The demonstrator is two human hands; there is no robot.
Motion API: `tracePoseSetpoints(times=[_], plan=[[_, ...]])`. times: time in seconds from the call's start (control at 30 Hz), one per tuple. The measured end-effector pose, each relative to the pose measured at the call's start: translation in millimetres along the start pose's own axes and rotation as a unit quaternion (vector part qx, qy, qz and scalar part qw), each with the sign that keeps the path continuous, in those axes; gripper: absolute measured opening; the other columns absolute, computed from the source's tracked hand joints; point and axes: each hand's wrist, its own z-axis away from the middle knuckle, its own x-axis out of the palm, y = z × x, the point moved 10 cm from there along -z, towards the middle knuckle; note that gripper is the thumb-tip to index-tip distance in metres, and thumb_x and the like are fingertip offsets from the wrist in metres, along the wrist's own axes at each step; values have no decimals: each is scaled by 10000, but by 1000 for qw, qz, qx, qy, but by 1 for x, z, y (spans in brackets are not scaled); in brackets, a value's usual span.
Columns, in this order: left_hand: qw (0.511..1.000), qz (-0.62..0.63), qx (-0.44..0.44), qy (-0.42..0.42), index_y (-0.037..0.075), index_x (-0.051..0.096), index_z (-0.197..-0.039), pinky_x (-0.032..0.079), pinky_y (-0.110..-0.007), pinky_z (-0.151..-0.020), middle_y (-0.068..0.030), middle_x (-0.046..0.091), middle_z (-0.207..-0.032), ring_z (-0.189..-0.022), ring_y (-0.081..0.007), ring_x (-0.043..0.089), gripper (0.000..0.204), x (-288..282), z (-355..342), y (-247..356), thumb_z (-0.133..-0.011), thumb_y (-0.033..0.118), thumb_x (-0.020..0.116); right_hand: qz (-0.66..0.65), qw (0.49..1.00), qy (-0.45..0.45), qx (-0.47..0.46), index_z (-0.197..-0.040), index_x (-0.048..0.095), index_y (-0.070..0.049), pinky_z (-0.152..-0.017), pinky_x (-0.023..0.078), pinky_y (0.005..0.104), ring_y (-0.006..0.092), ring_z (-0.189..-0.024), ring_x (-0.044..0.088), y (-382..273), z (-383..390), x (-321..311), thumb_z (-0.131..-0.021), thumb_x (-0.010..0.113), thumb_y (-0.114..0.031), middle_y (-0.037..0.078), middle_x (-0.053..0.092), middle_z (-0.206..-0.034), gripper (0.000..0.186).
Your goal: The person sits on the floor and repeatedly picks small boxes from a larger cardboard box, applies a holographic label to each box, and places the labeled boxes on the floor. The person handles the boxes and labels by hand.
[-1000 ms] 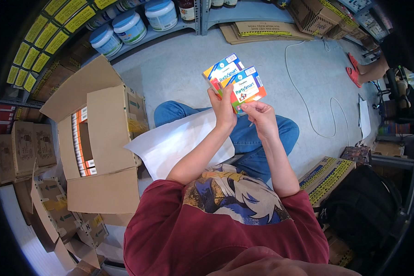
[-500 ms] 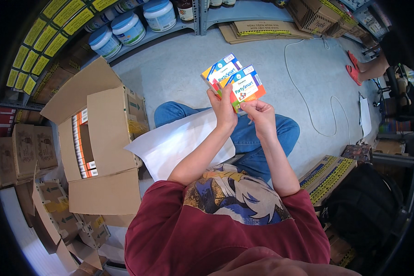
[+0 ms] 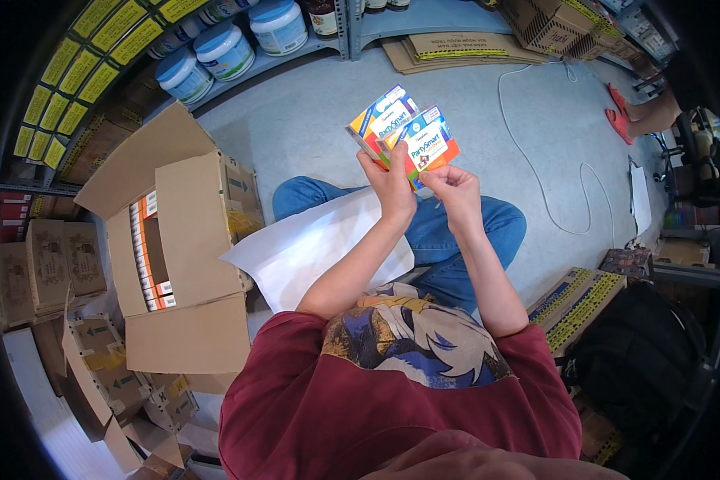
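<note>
While the left hand [image 3: 394, 186] clasps two colourful small boxes [image 3: 404, 134] in the upper middle of the frame, the right hand [image 3: 454, 186] pinches the nearer box's lower edge.

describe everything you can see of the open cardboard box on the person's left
The open cardboard box is plain brown corrugated card, lying on its side on the floor with its mouth upward and its flaps spread wide. A neat row of small orange-and-white packs stands packed inside. A white paper sheet lies against its right side. Neither hand touches it.
</note>
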Motion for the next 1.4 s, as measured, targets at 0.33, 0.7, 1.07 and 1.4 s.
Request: tracePoseSetpoints(times=[0.33,0.7,1.07,1.4], plan=[[991,-105,88,-4,43,319,-1102,512,-310,-810,-123,462,-1077,-971,-155,559,339,-11,-5,13,-881,104,569,210,975,-5,-77,-670,630,-12,-456,297,195,19,-475,381,-8,-7,-4,-714,769,-124,-49,491,-543,184],[985,23,-133,-103,63,365,-1193,530,-348,-858,-103,545,-1116,-1005,-201,599,536,16,-2,-3,-779,66,706,-67,994,-34,-80,-1471,96,-166,-747,481,257,156,-1007,511,-30,-20,-58,-840,653,-232,109,516,-1169,844],[985,50,-134,-92,67,361,-1234,529,-349,-854,-95,526,-1145,-1036,-191,584,483,18,14,-22,-851,149,643,-210,958,29,-194,-1464,-80,-236,-906,446,457,319,-1213,406,-51,1,-87,-796,685,-289,167,149,-1449,1017],[953,2,-265,-150,57,376,-1231,523,-324,-841,-91,535,-1129,-1041,-173,576,503,38,73,-75,-834,145,672,2,910,218,-351,-1470,-28,-198,-1003,345,503,376,-1279,340,-97,75,-168,-770,698,-258,200,155,-1467,1011]])
